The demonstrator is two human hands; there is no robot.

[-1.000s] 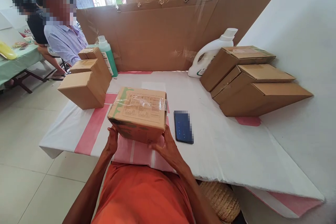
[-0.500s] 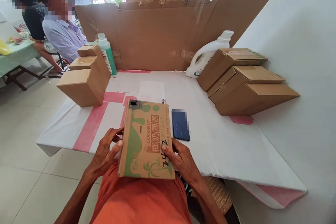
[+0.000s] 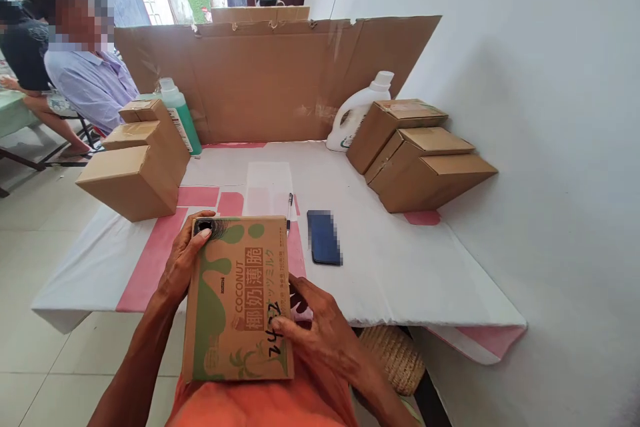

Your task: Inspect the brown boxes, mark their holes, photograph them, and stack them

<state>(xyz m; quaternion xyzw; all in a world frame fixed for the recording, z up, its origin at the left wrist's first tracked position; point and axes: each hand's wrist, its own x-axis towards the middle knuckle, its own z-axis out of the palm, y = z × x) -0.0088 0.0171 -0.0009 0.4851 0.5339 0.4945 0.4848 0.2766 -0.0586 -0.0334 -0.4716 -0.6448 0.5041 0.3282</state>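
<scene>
Since the earlier frame, the coconut box (image 3: pixel 239 300) has slid nearer the body, so its near end now hangs off the table's (image 3: pixel 400 267) front edge above the lap, and the left hand (image 3: pixel 184 265) has climbed from the box's middle to its far left corner. That hand clasps the corner, with the thumb laid over the top beside a dark scuffed hole and the other fingers hidden down the side. The right hand (image 3: pixel 315 330) grips the near right edge, thumb pressed flat on the printed top by some handwritten marks, fingers curled around the side.

The box looks like a light, stiff carton with a smooth printed face that offers thumbs little purchase; its damaged corner seems the weak spot. Opposite edges or corners, as now, look the safest hold, sparing the torn patch from being squeezed.

Just beyond the right hand lie a pen (image 3: pixel 289 208) and a dark phone (image 3: pixel 324 237). Farther off on that side stand three brown boxes (image 3: pixel 420 160) and a white jug (image 3: pixel 356 113). Beyond the left hand are another three plain boxes (image 3: pixel 133 160) and a green bottle (image 3: pixel 180 117). A seated person (image 3: pixel 87 77) is well apart on the left.
</scene>
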